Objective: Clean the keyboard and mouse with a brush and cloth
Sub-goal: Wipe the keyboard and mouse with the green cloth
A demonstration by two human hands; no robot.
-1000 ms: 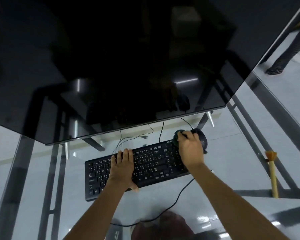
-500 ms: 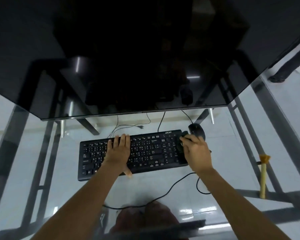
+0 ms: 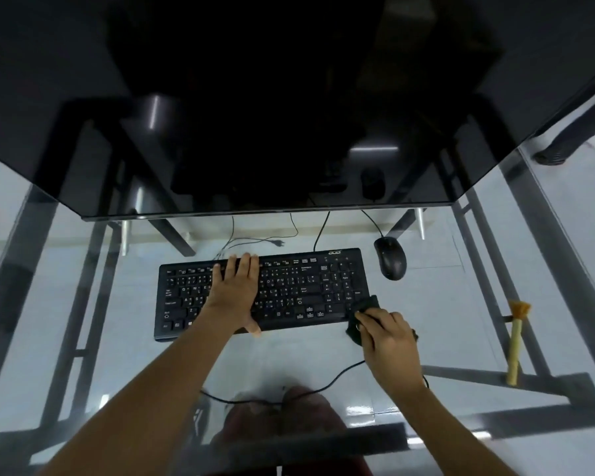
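Observation:
A black keyboard (image 3: pixel 289 290) lies on the glass desk (image 3: pixel 454 304) in front of me. My left hand (image 3: pixel 236 293) rests flat on its left half, fingers together, holding it down. My right hand (image 3: pixel 387 333) grips a dark cloth (image 3: pixel 363 310) bunched at the keyboard's near right corner. The black mouse (image 3: pixel 390 257) sits alone behind the keyboard's right end, its cable running back under the monitor. A brush (image 3: pixel 516 341) with a pale handle and orange bristles lies at the desk's right side, untouched.
A large dark monitor (image 3: pixel 255 115) overhangs the back of the desk. Cables (image 3: pixel 255 240) trail behind the keyboard, and one cable (image 3: pixel 327 381) loops near the front edge. Metal frame bars (image 3: pixel 564 280) show through the glass.
My right hand left the mouse and came back toward me with the cloth, down to the keyboard's near right corner. The mouse is now uncovered. My left hand stayed on the keyboard.

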